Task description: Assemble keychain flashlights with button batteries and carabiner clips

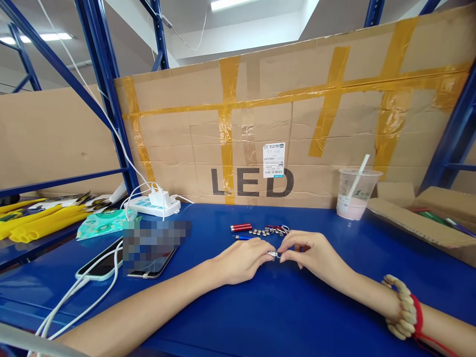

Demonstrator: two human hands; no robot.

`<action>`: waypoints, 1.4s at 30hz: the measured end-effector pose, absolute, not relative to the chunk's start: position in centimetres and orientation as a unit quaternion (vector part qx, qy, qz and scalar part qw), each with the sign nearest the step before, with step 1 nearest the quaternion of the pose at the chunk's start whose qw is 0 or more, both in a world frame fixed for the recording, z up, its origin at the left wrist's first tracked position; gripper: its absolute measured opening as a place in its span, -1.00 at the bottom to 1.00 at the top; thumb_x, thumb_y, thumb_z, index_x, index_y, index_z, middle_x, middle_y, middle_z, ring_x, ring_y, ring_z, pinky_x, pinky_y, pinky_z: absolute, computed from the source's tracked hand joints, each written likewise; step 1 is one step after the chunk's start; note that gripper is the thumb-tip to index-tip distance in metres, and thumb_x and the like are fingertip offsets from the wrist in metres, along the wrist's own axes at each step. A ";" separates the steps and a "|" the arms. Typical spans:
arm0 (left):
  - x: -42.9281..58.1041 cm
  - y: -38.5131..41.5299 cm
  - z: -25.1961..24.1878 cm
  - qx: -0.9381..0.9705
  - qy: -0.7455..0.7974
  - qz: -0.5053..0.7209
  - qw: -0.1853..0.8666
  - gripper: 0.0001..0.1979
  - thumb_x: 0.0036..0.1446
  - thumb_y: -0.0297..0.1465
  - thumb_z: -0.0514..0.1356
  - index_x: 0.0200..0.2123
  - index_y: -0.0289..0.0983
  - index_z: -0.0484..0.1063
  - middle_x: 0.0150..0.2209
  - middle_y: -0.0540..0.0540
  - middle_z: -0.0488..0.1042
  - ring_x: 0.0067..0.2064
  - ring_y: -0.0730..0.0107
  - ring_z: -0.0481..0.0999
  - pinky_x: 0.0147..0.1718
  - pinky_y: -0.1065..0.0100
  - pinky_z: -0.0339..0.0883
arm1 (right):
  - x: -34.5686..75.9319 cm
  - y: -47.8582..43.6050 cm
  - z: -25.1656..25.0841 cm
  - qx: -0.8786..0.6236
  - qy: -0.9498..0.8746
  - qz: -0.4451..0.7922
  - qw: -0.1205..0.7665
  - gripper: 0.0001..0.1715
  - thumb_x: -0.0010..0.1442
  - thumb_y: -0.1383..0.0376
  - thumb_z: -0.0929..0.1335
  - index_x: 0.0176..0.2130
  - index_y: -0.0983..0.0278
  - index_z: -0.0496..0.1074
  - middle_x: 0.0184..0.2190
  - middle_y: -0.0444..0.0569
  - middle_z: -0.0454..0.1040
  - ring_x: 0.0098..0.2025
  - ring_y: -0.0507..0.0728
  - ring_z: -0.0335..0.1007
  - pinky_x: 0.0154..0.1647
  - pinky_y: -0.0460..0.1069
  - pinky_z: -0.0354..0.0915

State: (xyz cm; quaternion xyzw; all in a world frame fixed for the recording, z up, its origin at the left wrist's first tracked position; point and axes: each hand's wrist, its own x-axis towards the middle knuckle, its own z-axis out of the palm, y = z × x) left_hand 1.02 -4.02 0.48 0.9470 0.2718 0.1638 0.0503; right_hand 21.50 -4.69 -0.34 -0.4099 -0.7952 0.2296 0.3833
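Observation:
My left hand (243,260) is closed, palm down, around a small tube, and only its silver end (273,254) shows past the fingertips. Against that end my right hand (312,250) pinches a tiny metal piece, too small to make out. Just behind my left hand lies a blue tube (243,237), partly covered by the fingers. Two slim red tubes (241,227) with silver ends rest farther back. Beside them are several button cells (265,232) and a small pile of red and silver clasps (277,229), partly behind my right hand.
Two phones with white cables lie on the blue table (238,317) at left, near a tissue pack (106,223) and a power strip (171,207). A plastic cup (353,196) with a straw and an open cardboard box (427,225) stand at right. Cardboard closes the back.

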 end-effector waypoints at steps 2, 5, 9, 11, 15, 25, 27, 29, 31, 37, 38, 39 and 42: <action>1.1 -4.3 0.4 0.943 0.274 0.182 0.057 -0.75 0.27 -0.37 -0.13 -0.18 -0.26 0.30 -0.29 -0.06 0.45 -0.23 0.41 0.44 -0.25 0.43 0.29 | 21.5 -4.9 -0.2 -0.399 -0.808 0.199 0.386 -0.72 0.03 0.10 0.37 -0.49 0.26 0.49 -0.46 -0.08 0.46 -0.65 -0.05 0.26 -0.58 -0.09 0.24; 1.3 -4.6 0.3 0.933 0.275 0.219 0.070 -0.75 0.28 -0.37 -0.14 -0.23 -0.27 0.30 -0.36 -0.04 0.43 -0.29 0.45 0.42 -0.29 0.48 0.27 | 21.5 -5.1 0.0 -0.389 -0.823 0.138 0.391 -0.75 0.09 0.15 0.33 -0.49 0.23 0.49 -0.46 -0.08 0.47 -0.50 0.02 0.34 -0.50 -0.09 0.23; 1.4 -4.6 0.2 0.928 0.274 0.243 0.069 -0.75 0.27 -0.39 -0.12 -0.30 -0.27 0.32 -0.42 -0.01 0.42 -0.35 0.48 0.40 -0.32 0.50 0.24 | 21.2 -5.2 0.2 -0.419 -0.816 0.129 0.377 -0.79 0.06 0.18 0.34 -0.51 0.23 0.47 -0.48 -0.09 0.47 -0.50 0.02 0.32 -0.51 -0.10 0.19; 1.4 -4.6 0.1 0.929 0.273 0.243 0.063 -0.75 0.26 -0.40 -0.10 -0.33 -0.27 0.34 -0.44 0.00 0.42 -0.36 0.48 0.39 -0.33 0.50 0.23 | 20.9 -5.4 0.2 -0.446 -0.802 0.164 0.363 -0.78 0.03 0.17 0.35 -0.52 0.25 0.46 -0.52 -0.10 0.46 -0.60 -0.01 0.27 -0.56 -0.10 0.16; 1.5 -4.7 0.1 0.931 0.270 0.241 0.047 -0.75 0.23 -0.41 -0.08 -0.40 -0.28 0.35 -0.46 -0.01 0.42 -0.37 0.46 0.38 -0.36 0.48 0.22 | 20.5 -5.5 0.3 -0.489 -0.760 0.255 0.343 -0.72 0.00 0.12 0.35 -0.49 0.29 0.46 -0.76 -0.19 0.30 -0.73 -0.03 0.16 -0.64 -0.11 0.10; 1.5 -4.3 -0.1 0.931 0.280 0.235 0.024 -0.75 0.22 -0.38 -0.05 -0.36 -0.28 0.40 -0.44 -0.04 0.46 -0.40 0.43 0.39 -0.43 0.45 0.16 | 20.6 -4.7 -0.3 -0.495 -0.742 0.307 0.331 -0.67 -0.02 0.09 0.34 -0.44 0.32 0.46 -0.83 -0.24 0.20 -0.76 -0.04 0.11 -0.67 -0.13 0.04; 1.4 -4.2 0.0 0.930 0.283 0.231 0.033 -0.75 0.22 -0.37 -0.04 -0.35 -0.27 0.41 -0.43 -0.04 0.48 -0.38 0.41 0.41 -0.44 0.45 0.15 | 20.6 -4.7 -0.3 -0.493 -0.747 0.305 0.325 -0.66 -0.01 0.08 0.34 -0.43 0.32 0.47 -0.83 -0.24 0.20 -0.76 -0.04 0.12 -0.67 -0.13 0.04; 1.3 -4.1 0.1 0.929 0.286 0.227 0.056 -0.75 0.21 -0.36 -0.02 -0.33 -0.25 0.43 -0.42 -0.04 0.49 -0.36 0.40 0.43 -0.43 0.46 0.16 | 20.7 -4.6 -0.4 -0.491 -0.753 0.305 0.314 -0.65 0.00 0.07 0.34 -0.42 0.32 0.47 -0.82 -0.23 0.21 -0.76 -0.04 0.12 -0.67 -0.13 0.04; 1.3 -3.9 0.0 0.926 0.290 0.226 0.083 -0.74 0.21 -0.34 -0.02 -0.31 -0.24 0.45 -0.41 -0.04 0.50 -0.36 0.40 0.44 -0.43 0.47 0.17 | 20.8 -4.6 -0.4 -0.487 -0.760 0.305 0.304 -0.64 0.01 0.06 0.33 -0.41 0.32 0.47 -0.82 -0.23 0.21 -0.76 -0.05 0.12 -0.67 -0.14 0.04; 1.4 -3.7 -0.2 0.908 0.322 0.233 0.134 -0.72 0.19 -0.28 -0.01 -0.24 -0.23 0.47 -0.41 -0.04 0.50 -0.40 0.41 0.44 -0.46 0.47 0.15 | 20.9 -4.3 0.0 -0.477 -0.766 0.305 0.304 -0.61 0.00 0.04 0.35 -0.40 0.33 0.47 -0.81 -0.22 0.23 -0.74 -0.05 0.12 -0.65 -0.13 0.05; 1.4 -3.7 -0.1 0.904 0.327 0.234 0.144 -0.72 0.18 -0.28 0.00 -0.24 -0.23 0.46 -0.43 -0.03 0.49 -0.42 0.42 0.43 -0.47 0.48 0.14 | 20.9 -4.3 0.1 -0.479 -0.765 0.304 0.306 -0.61 0.00 0.04 0.34 -0.40 0.33 0.47 -0.82 -0.22 0.23 -0.74 -0.05 0.11 -0.65 -0.13 0.05; 1.5 -3.7 -0.1 0.900 0.333 0.234 0.157 -0.73 0.18 -0.28 0.00 -0.25 -0.23 0.46 -0.46 -0.01 0.48 -0.45 0.44 0.41 -0.49 0.48 0.13 | 20.9 -4.3 0.1 -0.480 -0.764 0.303 0.307 -0.61 0.01 0.04 0.34 -0.40 0.33 0.47 -0.82 -0.21 0.23 -0.74 -0.05 0.11 -0.64 -0.13 0.06; 1.6 -3.8 0.1 0.885 0.341 0.237 0.209 -0.75 0.17 -0.30 0.01 -0.29 -0.25 0.45 -0.53 0.02 0.42 -0.50 0.49 0.35 -0.51 0.50 0.11 | 20.9 -4.2 0.2 -0.479 -0.760 0.308 0.313 -0.60 0.01 0.03 0.34 -0.41 0.33 0.47 -0.81 -0.21 0.24 -0.73 -0.05 0.12 -0.64 -0.13 0.06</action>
